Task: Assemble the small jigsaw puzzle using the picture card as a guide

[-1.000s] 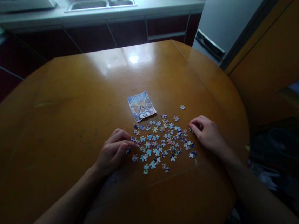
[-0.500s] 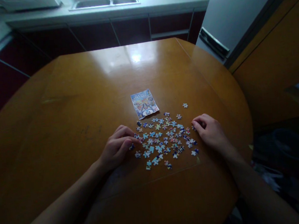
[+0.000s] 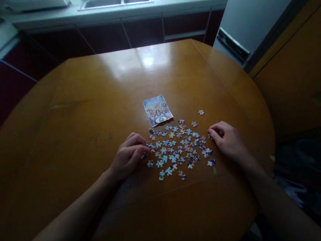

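Many small jigsaw puzzle pieces (image 3: 180, 149) in light blue, dark blue, yellow and red lie loosely scattered on the wooden table (image 3: 92, 115). At the left edge of the scatter rests my left hand (image 3: 131, 153), fingers loosely stretched out and touching pieces there, with nothing visibly gripped. My right hand (image 3: 227, 140) lies at the right edge, its thumb and forefinger closed around a small puzzle piece (image 3: 209, 136) that is partly hidden. Behind the scatter lies a picture sheet (image 3: 158, 110) with a colourful printed scene and blue lettering.
One separate puzzle piece (image 3: 201, 112) lies to the right, beyond the others. Past the table's far edge stand a counter with a double sink (image 3: 104, 3) and dark red cabinets (image 3: 143, 33). A pale fridge (image 3: 263, 12) stands at the back right.
The camera view has shifted slightly, so everything sits a little further right in the picture. Both hands keep their places beside the pieces, and no piece has visibly moved.
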`<act>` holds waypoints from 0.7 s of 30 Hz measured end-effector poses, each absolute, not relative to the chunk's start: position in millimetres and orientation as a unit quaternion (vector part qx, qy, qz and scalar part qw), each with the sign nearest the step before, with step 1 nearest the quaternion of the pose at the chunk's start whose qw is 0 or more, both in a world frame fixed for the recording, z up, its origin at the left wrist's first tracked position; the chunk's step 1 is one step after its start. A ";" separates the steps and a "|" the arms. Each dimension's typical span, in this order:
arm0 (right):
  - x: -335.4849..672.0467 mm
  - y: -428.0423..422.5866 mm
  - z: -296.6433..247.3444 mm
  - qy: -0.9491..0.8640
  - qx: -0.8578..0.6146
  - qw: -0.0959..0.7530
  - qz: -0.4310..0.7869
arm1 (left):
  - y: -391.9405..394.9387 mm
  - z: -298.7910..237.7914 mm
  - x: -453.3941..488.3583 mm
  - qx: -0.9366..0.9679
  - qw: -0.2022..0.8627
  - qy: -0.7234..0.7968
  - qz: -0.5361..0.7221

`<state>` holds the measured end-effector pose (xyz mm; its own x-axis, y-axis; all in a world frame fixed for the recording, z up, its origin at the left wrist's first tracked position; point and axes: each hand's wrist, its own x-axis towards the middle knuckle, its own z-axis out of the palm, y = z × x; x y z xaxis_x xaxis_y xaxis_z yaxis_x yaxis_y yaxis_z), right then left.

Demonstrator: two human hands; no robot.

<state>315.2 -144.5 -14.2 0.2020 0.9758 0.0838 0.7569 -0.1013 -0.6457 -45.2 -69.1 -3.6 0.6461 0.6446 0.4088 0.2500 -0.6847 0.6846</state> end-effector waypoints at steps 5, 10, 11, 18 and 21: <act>314.9 -144.5 -13.1 -0.603 -0.718 0.292 0.188 | -68.8 -3.5 -44.3 0.856 0.297 0.261 0.332; 315.7 -144.6 -13.9 -0.604 -0.718 0.292 0.187 | -69.5 -1.9 -43.7 0.854 0.291 0.269 0.338; 315.8 -144.8 -14.0 -0.603 -0.718 0.292 0.186 | -70.0 -2.2 -44.1 0.850 0.290 0.275 0.343; 315.0 -146.3 -13.3 -0.602 -0.721 0.288 0.185 | -73.3 -5.3 -46.6 0.776 0.261 0.372 0.437; 316.0 -145.6 -13.3 -0.605 -0.721 0.284 0.183 | -71.5 -5.7 -44.9 0.730 0.247 0.439 0.461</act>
